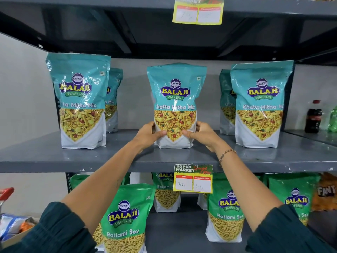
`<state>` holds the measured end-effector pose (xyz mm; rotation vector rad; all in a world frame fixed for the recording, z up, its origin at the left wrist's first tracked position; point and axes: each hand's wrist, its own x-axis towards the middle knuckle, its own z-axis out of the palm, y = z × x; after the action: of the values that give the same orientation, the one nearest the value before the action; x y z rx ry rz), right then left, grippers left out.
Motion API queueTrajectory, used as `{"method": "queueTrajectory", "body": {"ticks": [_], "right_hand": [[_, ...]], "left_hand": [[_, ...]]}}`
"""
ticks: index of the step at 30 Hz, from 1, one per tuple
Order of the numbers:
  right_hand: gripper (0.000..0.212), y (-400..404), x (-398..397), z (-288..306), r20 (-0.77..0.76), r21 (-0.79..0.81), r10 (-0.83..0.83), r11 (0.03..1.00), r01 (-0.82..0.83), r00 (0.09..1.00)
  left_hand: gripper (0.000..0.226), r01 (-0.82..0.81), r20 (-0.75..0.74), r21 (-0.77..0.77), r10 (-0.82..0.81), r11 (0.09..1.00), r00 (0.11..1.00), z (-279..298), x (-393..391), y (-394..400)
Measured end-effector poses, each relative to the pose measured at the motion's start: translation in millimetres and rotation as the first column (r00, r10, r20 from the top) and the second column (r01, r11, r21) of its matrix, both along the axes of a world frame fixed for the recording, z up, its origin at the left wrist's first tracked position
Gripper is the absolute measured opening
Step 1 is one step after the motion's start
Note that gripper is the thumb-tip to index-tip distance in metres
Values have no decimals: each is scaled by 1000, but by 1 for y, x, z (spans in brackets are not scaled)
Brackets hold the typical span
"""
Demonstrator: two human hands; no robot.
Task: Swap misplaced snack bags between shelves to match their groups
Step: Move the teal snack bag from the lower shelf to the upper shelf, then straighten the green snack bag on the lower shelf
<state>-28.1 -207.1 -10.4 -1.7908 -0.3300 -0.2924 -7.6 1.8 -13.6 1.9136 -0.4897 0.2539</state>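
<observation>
A teal Khatta Mitha Mix bag [175, 99] stands upright in the middle of the grey upper shelf [127, 159]. My left hand [148, 135] grips its lower left side and my right hand [204, 134] grips its lower right side, thumbs across the front. More teal Khatta Mitha Mix bags stand at the left [80, 101] and at the right [260, 105], each with another bag behind it. On the shelf below stand green Ratlami Sev bags, one left of centre [125, 218], one at the right [226, 214] and one at the far right [293, 196].
A yellow price tag [193, 178] hangs from the upper shelf's front edge, and another tag [197, 10] hangs from the shelf above. A dark cola bottle [313, 116] and a green bottle [332, 119] stand in the neighbouring bay at right. A red cart handle [6, 193] shows at lower left.
</observation>
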Motion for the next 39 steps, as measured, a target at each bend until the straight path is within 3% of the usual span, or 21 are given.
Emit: {"method": "queueTrajectory", "body": {"ticks": [6,9,12,15,19,23,26,28,30,32,34,36,39], "right_hand": [[36,0,-6,-1,-19,-51,-24,998,23,1000],[49,5,-22,-5,64,-21,-272,962,274,960],[24,21,-50,-11,228,126,-458,889,440,859],[7,48,-78,-20,287,262,-433,893,365,854],[7,92,-118,-56,376,352,-341,913,207,862],[8,127,-141,-128,428,147,-150,985,95,891],[9,134,-135,-197,234,-109,-18,993,44,972],[11,135,-125,-240,-12,-228,-40,973,36,999],[16,134,-114,-275,-218,-318,-129,947,55,967],[22,131,-102,-295,-349,-402,-196,915,43,916],[27,129,-89,-315,-443,-498,-240,867,-14,864],[45,129,-79,-330,-489,-539,-224,837,-90,843],[71,135,-67,-334,-493,-531,-145,831,-164,858]], "left_hand": [[45,-6,-54,23,7,1000,999,1,-13,-3],[56,-201,26,20,200,979,979,0,-31,-1],[37,-363,178,-162,389,917,904,-6,-59,4],[14,-247,242,-327,334,912,911,-14,-90,10],[12,-115,269,-376,227,919,936,-44,-124,22],[12,-185,198,-340,262,922,944,-114,-141,45],[17,-394,0,-228,405,890,914,-193,-144,73],[22,-529,-150,-110,512,841,846,-239,-143,93],[19,-614,-254,29,600,789,759,-271,-141,112],[3,-591,-334,117,593,798,733,-283,-131,124],[26,-498,-390,205,537,842,748,-299,-116,133],[14,-420,-439,294,512,858,738,-314,-105,140],[54,-356,-493,306,467,883,734,-318,-99,138]]}}
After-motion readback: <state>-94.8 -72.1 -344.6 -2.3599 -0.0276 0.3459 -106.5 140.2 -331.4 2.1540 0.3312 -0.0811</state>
